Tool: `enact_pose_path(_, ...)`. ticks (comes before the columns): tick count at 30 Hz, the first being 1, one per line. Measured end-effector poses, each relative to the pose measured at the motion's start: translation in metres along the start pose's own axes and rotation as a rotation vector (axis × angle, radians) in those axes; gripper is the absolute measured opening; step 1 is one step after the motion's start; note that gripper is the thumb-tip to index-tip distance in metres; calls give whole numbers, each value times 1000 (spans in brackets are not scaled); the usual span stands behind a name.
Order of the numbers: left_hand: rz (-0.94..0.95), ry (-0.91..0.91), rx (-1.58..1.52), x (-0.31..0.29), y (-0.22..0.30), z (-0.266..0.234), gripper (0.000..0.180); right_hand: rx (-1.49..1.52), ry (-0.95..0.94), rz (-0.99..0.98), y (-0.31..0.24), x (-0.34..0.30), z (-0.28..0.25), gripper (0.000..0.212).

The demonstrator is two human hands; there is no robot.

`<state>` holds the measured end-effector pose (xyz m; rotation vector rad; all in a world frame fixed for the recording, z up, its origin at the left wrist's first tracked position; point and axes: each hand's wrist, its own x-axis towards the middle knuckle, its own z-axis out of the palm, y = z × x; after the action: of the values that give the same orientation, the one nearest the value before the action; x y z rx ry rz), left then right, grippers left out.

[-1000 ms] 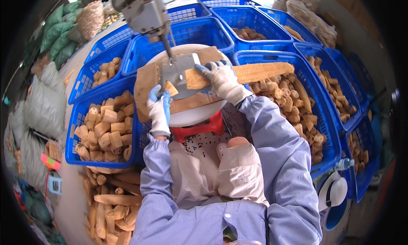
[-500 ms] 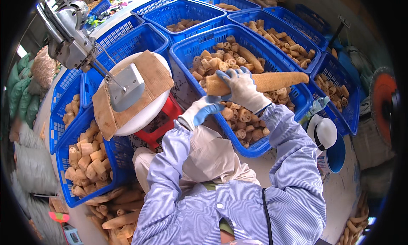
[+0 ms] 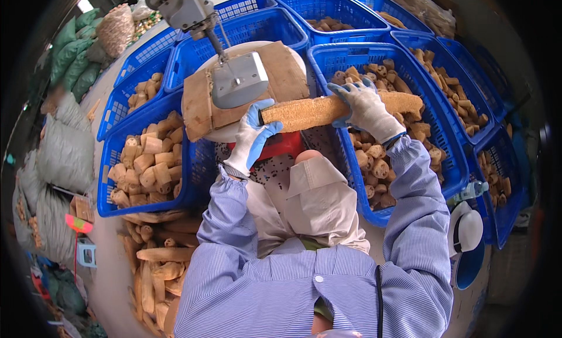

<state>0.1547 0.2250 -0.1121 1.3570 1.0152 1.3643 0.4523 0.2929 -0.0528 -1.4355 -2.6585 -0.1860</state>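
A long dried loofah lies nearly level between my gloved hands. My left hand is closed round its left end, thumb below and fingers above. Farther right, my right hand grips it from above, and the rest sticks out beyond that hand. Just past the left hand is a machine's grey metal block, on brown cardboard over a round white top. The loofah's right part hangs above a blue crate of cut loofah pieces.
Another blue crate at left holds cut pieces, and more crates line the back and right. Whole loofahs are piled at lower left. Something red shows under the round top. A plastic bottle and blue bucket are at right.
The view has turned, shifting the surroundings rightward. My left hand, loose beside the loofah before, now grips its left end. The loofah has come closer to the machine, out from over the crate's middle.
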Motion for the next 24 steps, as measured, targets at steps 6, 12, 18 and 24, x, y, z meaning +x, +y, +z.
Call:
enact_pose_path(6,61,139,61,-14,26,-65,52,-44,140,-77,-51,71,-4,73)
enact_pose_path(12,57,301,243,-10,35,-132,54,70,370,-135,-92,138,47,73)
enact_pose_path(18,88,317,138,6,14,-191,60,40,338,-40,-116,177,58,71)
enact_pose_path(24,66,337,73,7,-5,-212,68,101,232,-65,-124,188,72,71)
